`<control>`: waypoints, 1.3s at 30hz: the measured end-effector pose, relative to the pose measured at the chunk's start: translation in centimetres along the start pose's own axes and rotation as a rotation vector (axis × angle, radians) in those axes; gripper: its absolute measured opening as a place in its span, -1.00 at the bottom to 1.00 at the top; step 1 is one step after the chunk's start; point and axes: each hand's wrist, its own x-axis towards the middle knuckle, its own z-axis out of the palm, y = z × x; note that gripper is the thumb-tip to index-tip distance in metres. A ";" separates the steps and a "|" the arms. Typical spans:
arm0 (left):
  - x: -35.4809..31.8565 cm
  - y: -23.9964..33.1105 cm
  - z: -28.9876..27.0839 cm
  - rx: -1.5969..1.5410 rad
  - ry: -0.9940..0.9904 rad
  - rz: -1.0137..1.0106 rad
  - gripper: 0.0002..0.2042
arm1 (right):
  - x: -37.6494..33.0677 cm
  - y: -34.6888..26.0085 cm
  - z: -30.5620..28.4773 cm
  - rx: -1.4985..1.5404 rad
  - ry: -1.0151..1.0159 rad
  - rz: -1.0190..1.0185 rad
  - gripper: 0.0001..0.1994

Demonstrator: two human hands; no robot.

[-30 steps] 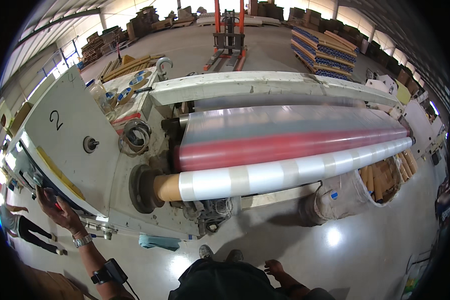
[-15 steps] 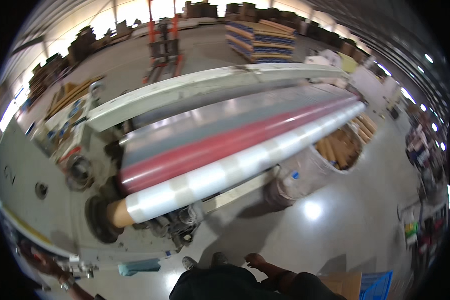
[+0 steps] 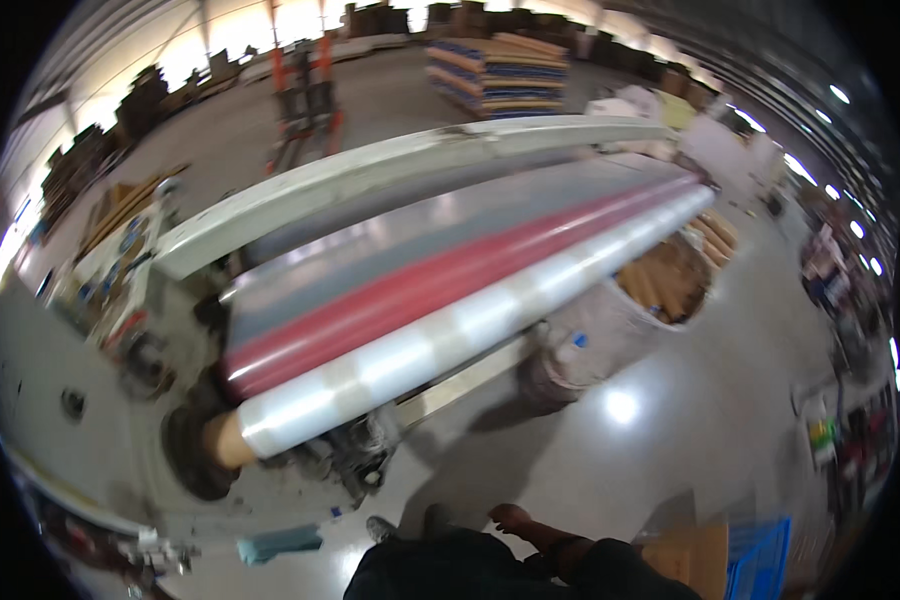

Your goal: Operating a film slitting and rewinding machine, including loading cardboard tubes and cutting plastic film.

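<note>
A machine in front of me carries a long roll of translucent film (image 3: 370,380), wound on a brown cardboard core (image 3: 228,440). Right behind the film runs a red roller (image 3: 400,285), with a grey sheet surface (image 3: 370,235) beyond it. My left hand (image 3: 80,540) is at the lower left rim, beside the machine's side panel (image 3: 40,350); it is dark and smeared, so its fingers and any contact cannot be made out. Down by my body hangs my right hand (image 3: 510,517), loosely open, holding nothing visible and touching nothing.
Below the roll's middle stands a bin (image 3: 560,370), with a bag of cardboard cores (image 3: 670,280) behind it. A teal cloth (image 3: 280,543) lies at the lower left. A cardboard box (image 3: 690,560) and blue crate (image 3: 760,555) stand at lower right. Farther off are a pallet stack (image 3: 500,75) and an orange lifter (image 3: 305,95).
The whole view has shifted a little, so the machine sits slightly farther left. My left hand has grown darker and harder to see. My right hand still hangs in about the same place.
</note>
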 end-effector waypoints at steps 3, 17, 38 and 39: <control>1.1 -0.4 -1.9 0.236 -0.182 0.091 -0.47 | 0.4 -2.1 -0.8 0.651 0.072 0.370 -0.57; 1.2 0.9 -0.3 -0.172 -0.201 -0.154 -0.58 | -1.2 1.4 -0.6 0.453 0.085 0.348 -0.66; 1.5 5.8 1.3 0.167 -0.146 -0.004 -0.50 | -5.9 -8.4 4.2 0.698 0.178 0.566 -0.65; 1.5 5.5 1.1 0.173 -0.143 -0.003 -0.50 | -5.9 -8.1 3.8 0.680 0.152 0.567 -0.65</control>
